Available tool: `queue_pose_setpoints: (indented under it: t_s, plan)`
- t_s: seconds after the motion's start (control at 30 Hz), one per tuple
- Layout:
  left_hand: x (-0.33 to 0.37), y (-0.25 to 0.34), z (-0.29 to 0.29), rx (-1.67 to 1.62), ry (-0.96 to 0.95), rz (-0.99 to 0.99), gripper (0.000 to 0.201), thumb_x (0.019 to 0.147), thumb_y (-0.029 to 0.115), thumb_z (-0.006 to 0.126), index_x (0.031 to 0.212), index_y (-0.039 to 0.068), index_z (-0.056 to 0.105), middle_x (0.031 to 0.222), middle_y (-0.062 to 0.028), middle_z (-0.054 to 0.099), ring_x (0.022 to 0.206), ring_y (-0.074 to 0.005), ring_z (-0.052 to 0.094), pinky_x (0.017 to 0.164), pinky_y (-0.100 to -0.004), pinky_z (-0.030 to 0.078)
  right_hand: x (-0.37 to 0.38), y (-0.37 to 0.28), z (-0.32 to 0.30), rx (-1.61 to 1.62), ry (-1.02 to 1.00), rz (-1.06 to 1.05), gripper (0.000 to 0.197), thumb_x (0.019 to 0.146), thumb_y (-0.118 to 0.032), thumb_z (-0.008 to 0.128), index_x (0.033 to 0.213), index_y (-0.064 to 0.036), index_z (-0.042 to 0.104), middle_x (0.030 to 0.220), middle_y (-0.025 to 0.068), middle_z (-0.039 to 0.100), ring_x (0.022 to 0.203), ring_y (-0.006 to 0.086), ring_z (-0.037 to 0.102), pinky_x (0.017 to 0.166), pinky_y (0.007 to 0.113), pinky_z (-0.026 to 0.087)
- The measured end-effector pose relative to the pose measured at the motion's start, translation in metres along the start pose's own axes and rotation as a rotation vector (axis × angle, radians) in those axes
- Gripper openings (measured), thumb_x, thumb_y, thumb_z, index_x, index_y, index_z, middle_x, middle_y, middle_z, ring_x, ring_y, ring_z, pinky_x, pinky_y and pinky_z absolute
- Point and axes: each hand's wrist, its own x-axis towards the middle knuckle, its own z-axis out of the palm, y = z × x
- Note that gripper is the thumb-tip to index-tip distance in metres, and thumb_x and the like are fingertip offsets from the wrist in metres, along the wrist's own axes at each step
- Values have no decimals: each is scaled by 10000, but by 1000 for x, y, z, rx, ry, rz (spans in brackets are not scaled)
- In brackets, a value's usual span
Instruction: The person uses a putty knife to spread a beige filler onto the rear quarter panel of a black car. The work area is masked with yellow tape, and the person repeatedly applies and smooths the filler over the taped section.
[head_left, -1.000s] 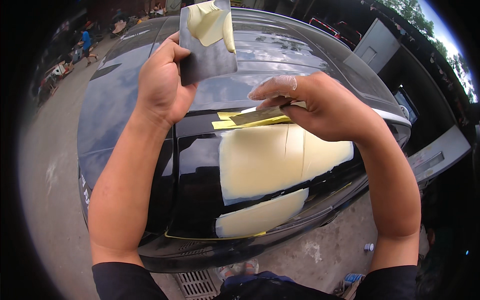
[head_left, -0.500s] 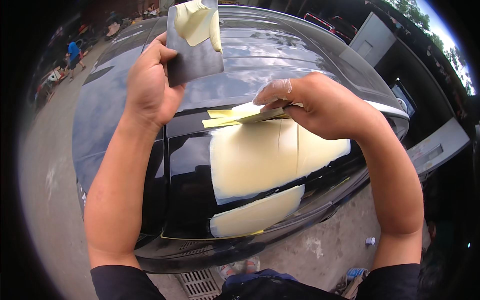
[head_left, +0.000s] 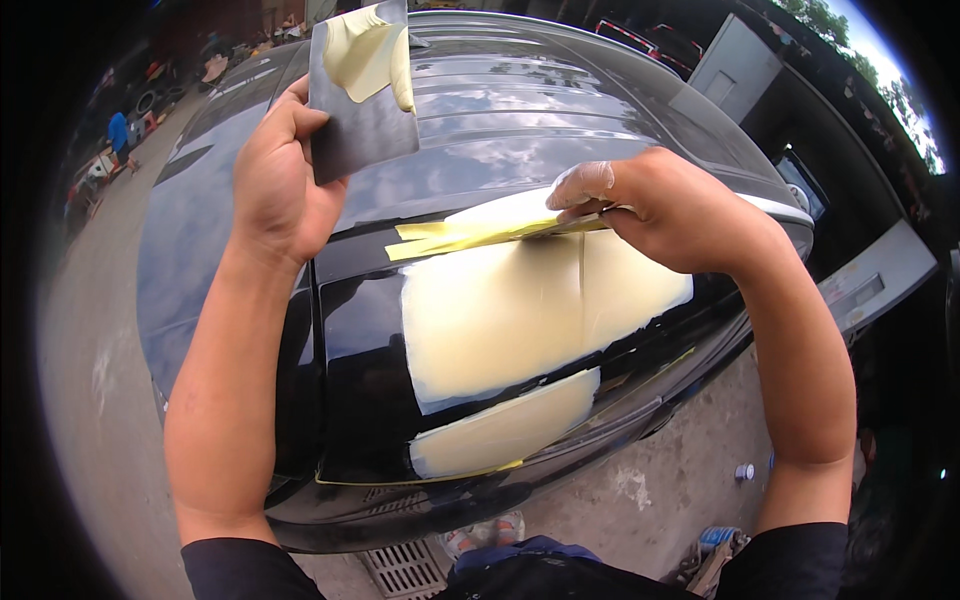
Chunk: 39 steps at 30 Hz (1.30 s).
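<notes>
Raised at the upper left, my left hand (head_left: 285, 180) grips a flat grey mixing board (head_left: 365, 145) loaded with a thick smear of cream body filler (head_left: 365, 55). My right hand (head_left: 665, 205), its fingers smudged with whitish filler, pinches a thin spreader (head_left: 575, 229), seen nearly edge-on and mostly hidden by the fingers. The blade lies at the top edge of a broad cream filler patch (head_left: 490, 320) on the black car panel (head_left: 365, 350), against yellow masking tape (head_left: 430, 242). A faint vertical ridge runs down the patch. Below sits a smaller filler patch (head_left: 510, 425).
The glossy car roof (head_left: 500, 150) stretches away beyond my hands. A floor drain grate (head_left: 405, 570) lies by my feet. On the concrete at right are a small can (head_left: 744, 471) and a blue can (head_left: 715, 538). A person in blue (head_left: 120, 135) walks at far left.
My right hand and the spreader have slid right along the taped upper edge of the large patch. The view has shifted slightly; my left hand still holds up the board.
</notes>
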Motion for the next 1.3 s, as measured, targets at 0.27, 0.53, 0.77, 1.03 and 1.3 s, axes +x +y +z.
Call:
queue_pose_setpoints:
  t_s: [0.27, 0.53, 0.77, 1.03, 1.3]
  plan:
    - [1, -1, 0, 10, -24, 13, 413, 901, 54, 395, 1294, 1, 510, 1176, -58, 604, 1065, -148, 565, 976, -329, 430, -16, 7, -4, -42, 14, 96, 373, 818, 106, 509, 1109, -49, 685, 975, 185, 715, 930, 340, 691, 853, 403, 538]
    - [2, -2, 0, 15, -23, 13, 424, 909, 54, 389, 1315, -5, 498, 1190, -56, 587, 1082, -145, 553, 987, -330, 427, -33, 17, -11, -117, -56, 175, 293, 834, 68, 549, 1091, -30, 650, 972, 157, 714, 890, 349, 677, 826, 396, 537]
    - [1, -5, 1, 20, -50, 3, 436, 912, 48, 383, 1331, -8, 488, 1186, -66, 593, 1075, -151, 563, 982, -331, 436, -59, 24, -15, -344, -85, 349, 312, 850, 72, 558, 1112, -62, 662, 958, 154, 709, 878, 349, 668, 808, 409, 529]
    - [1, -5, 1, 23, -64, 1, 462, 898, 37, 372, 1349, 0, 464, 1209, -71, 592, 1093, -162, 579, 994, -343, 451, -154, 8, -6, -97, 640, 375, 335, 888, 37, 617, 1200, -75, 667, 1107, 116, 706, 985, 248, 682, 802, 345, 524]
    - [14, -3, -6, 121, -103, 61, 491, 880, 38, 366, 1363, 17, 452, 1244, -82, 579, 1135, -184, 570, 1015, -364, 460, -252, -27, 70, 682, 1158, 440, 579, 935, 11, 591, 1466, -40, 363, 1257, 156, 625, 1100, 148, 612, 955, 260, 471]
